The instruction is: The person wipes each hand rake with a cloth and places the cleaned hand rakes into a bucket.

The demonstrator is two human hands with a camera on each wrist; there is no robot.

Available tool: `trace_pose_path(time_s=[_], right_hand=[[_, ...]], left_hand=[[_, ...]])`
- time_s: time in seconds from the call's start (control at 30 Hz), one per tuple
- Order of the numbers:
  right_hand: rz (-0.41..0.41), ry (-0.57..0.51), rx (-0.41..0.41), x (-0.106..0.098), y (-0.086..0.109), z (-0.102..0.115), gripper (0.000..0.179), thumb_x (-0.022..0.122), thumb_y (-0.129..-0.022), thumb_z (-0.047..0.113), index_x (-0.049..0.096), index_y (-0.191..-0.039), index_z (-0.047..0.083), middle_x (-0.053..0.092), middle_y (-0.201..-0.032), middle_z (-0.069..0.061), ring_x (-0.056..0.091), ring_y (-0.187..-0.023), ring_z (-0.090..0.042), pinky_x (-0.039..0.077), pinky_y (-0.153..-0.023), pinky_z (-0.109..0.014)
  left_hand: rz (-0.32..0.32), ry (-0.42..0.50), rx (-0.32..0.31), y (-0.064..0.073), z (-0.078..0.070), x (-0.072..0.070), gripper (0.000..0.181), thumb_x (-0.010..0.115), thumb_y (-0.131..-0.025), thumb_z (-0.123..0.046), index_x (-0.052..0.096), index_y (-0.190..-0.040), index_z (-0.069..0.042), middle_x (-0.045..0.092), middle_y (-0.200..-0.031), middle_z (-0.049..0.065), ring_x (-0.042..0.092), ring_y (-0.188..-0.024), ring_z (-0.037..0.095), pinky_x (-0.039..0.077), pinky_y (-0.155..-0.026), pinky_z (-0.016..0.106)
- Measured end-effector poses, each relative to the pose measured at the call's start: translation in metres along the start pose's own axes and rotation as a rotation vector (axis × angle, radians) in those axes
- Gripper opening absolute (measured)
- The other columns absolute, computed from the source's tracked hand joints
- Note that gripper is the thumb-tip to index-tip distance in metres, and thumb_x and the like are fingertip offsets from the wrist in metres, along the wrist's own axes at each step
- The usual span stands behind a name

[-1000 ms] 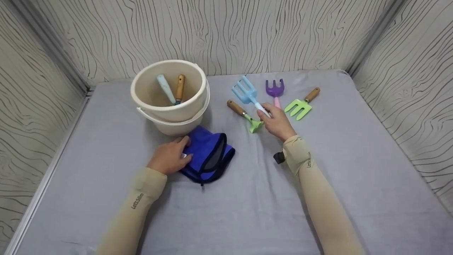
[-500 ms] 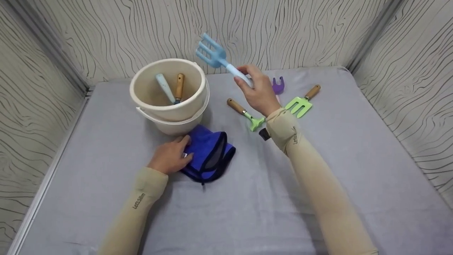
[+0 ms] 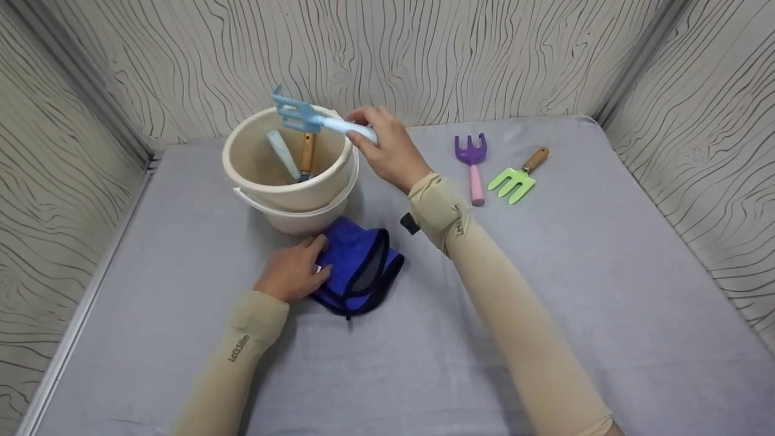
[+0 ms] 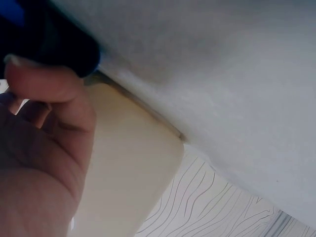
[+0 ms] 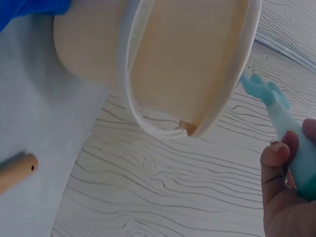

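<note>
In the head view my right hand (image 3: 387, 148) grips the pale handle of a light blue hand rake (image 3: 296, 115), its tines over the rim of the cream bucket (image 3: 287, 197). The right wrist view shows the thumb and fingers round that rake handle (image 5: 284, 121). A pale blue handle (image 3: 283, 154) and a wooden handle (image 3: 307, 156) stick up inside the bucket; their tool heads are hidden. My left hand (image 3: 293, 270) rests on the near left side of a blue fabric pouch (image 3: 348, 248) with black trim, just in front of the bucket.
A purple hand rake (image 3: 471, 151) with a pink handle and a green hand fork (image 3: 513, 183) lie at the right. A wooden-handled tool (image 5: 17, 173) lies on the grey cloth, hidden behind my right arm in the head view. Patterned walls (image 3: 387, 60) stand behind.
My right hand has lifted the light blue rake from among the tools and carried it left to the bucket's rim. The left hand and the pouch have stayed in place.
</note>
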State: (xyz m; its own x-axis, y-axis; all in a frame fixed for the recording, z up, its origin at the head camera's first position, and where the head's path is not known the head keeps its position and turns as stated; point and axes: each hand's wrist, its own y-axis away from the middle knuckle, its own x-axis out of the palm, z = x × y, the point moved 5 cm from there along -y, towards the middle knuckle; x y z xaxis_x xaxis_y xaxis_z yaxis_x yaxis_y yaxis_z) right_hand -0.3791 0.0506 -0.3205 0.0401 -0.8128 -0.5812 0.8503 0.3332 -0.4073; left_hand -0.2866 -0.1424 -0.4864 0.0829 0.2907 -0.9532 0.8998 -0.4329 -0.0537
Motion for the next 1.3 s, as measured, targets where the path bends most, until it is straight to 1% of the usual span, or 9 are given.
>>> trace_pose_path(time_s=[0.17, 0.43, 0.53, 0.73, 0.83, 0.93, 1.0, 1.13, 1.3], right_hand=[[0.077, -0.037, 0.006, 0.015, -0.001, -0.001, 0.032, 0.054, -0.108, 0.015, 0.056, -0.138, 0.004, 0.062, -0.135, -0.013, 0.061, -0.12, -0.02, 0.049, -0.103, -0.031], [0.181, 0.0, -0.005, 0.028, 0.012, -0.011, 0.058, 0.051, -0.11, 0.022, 0.031, -0.163, 0.014, 0.055, -0.143, -0.013, 0.058, -0.117, -0.023, 0.049, -0.097, -0.033], [0.196, 0.053, -0.026, 0.023, 0.018, -0.017, 0.062, 0.052, -0.109, 0.025, 0.026, -0.165, 0.018, 0.047, -0.155, -0.01, 0.053, -0.129, -0.026, 0.049, -0.104, -0.038], [0.229, 0.276, -0.031, 0.016, 0.022, -0.025, 0.062, 0.05, -0.11, 0.029, 0.024, -0.166, 0.028, 0.036, -0.167, -0.003, 0.036, -0.149, -0.03, 0.031, -0.123, -0.05], [0.252, 0.348, -0.016, 0.016, 0.022, -0.027, 0.064, 0.05, -0.109, 0.033, 0.021, -0.166, 0.031, 0.035, -0.167, -0.003, 0.035, -0.151, -0.031, 0.031, -0.123, -0.051], [0.276, 0.341, 0.02, 0.014, 0.025, -0.035, 0.067, 0.052, -0.109, 0.034, 0.018, -0.167, 0.031, 0.035, -0.167, -0.004, 0.037, -0.15, -0.032, 0.033, -0.121, -0.053], [0.275, 0.309, 0.051, 0.01, 0.027, -0.045, 0.066, 0.053, -0.108, 0.033, 0.021, -0.166, 0.03, 0.038, -0.165, -0.006, 0.043, -0.146, -0.032, 0.038, -0.118, -0.053], [0.254, 0.294, 0.123, -0.002, 0.035, -0.073, 0.056, 0.055, -0.107, 0.033, 0.04, -0.16, 0.02, 0.057, -0.149, -0.013, 0.059, -0.128, -0.033, 0.047, -0.108, -0.05], [0.341, 0.448, 0.281, -0.005, 0.054, -0.125, 0.051, 0.059, -0.105, 0.033, 0.055, -0.149, 0.008, 0.067, -0.134, -0.02, 0.064, -0.123, -0.036, 0.049, -0.107, -0.051]], left_hand=[[-0.007, 0.002, 0.005, 0.0, -0.001, 0.001, 0.057, 0.068, -0.094, -0.033, 0.055, -0.141, -0.002, 0.066, -0.132, 0.018, 0.069, -0.109, 0.041, 0.054, -0.092, 0.057], [-0.017, -0.009, 0.005, -0.001, -0.002, 0.001, 0.056, 0.068, -0.094, -0.032, 0.056, -0.14, -0.002, 0.067, -0.13, 0.019, 0.069, -0.107, 0.042, 0.054, -0.091, 0.057], [-0.023, -0.01, 0.007, -0.002, -0.002, 0.0, 0.054, 0.068, -0.093, -0.032, 0.057, -0.137, -0.003, 0.068, -0.126, 0.018, 0.069, -0.104, 0.041, 0.054, -0.088, 0.057], [-0.03, -0.019, -0.007, 0.0, 0.001, -0.002, 0.055, 0.068, -0.092, -0.031, 0.057, -0.138, -0.003, 0.068, -0.127, 0.018, 0.069, -0.106, 0.041, 0.054, -0.089, 0.057], [-0.031, -0.023, -0.004, 0.001, 0.001, -0.002, 0.056, 0.068, -0.092, -0.031, 0.057, -0.138, -0.001, 0.068, -0.128, 0.018, 0.069, -0.106, 0.041, 0.054, -0.089, 0.057], [-0.021, -0.02, 0.005, 0.0, 0.0, 0.0, 0.055, 0.067, -0.093, -0.032, 0.057, -0.137, -0.002, 0.067, -0.127, 0.018, 0.069, -0.105, 0.041, 0.055, -0.089, 0.057], [-0.02, -0.013, 0.006, 0.0, 0.0, 0.0, 0.054, 0.068, -0.093, -0.032, 0.057, -0.136, -0.002, 0.067, -0.126, 0.018, 0.069, -0.104, 0.041, 0.055, -0.088, 0.057], [-0.026, -0.014, 0.002, -0.001, 0.0, 0.0, 0.054, 0.068, -0.092, -0.032, 0.057, -0.136, -0.003, 0.068, -0.126, 0.017, 0.069, -0.105, 0.041, 0.054, -0.087, 0.057], [-0.02, -0.016, 0.009, -0.001, 0.001, 0.001, 0.054, 0.068, -0.092, -0.033, 0.057, -0.136, -0.003, 0.068, -0.126, 0.018, 0.069, -0.106, 0.041, 0.054, -0.087, 0.058]])
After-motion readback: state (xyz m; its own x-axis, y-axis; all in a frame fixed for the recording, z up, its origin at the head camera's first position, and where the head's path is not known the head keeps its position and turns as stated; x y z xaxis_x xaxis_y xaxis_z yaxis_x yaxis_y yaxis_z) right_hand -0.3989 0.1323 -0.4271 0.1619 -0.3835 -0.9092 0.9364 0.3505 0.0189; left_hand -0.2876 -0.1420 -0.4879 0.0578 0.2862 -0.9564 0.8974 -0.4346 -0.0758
